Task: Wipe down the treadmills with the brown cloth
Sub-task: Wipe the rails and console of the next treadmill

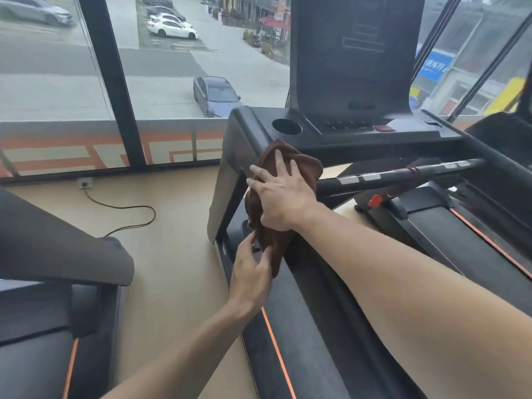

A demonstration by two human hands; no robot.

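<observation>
Cloth (283, 180) under flat right hand (280, 197); left hand (250, 269) pinches hanging end.

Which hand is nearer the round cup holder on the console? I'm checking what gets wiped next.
The right hand. It presses the brown cloth on the handrail just below the cup holder; the left hand pinches the cloth's hanging end, lower down.

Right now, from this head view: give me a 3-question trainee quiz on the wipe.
1. True or false: the right hand presses the brown cloth with spread fingers.
2. The left hand pinches the cloth's: A) top edge B) hanging lower end C) nothing
3. Fill in: the cloth lies at the left corner of the treadmill console, below the round ____.

Key: 1 true; 2 B; 3 cup holder
</observation>
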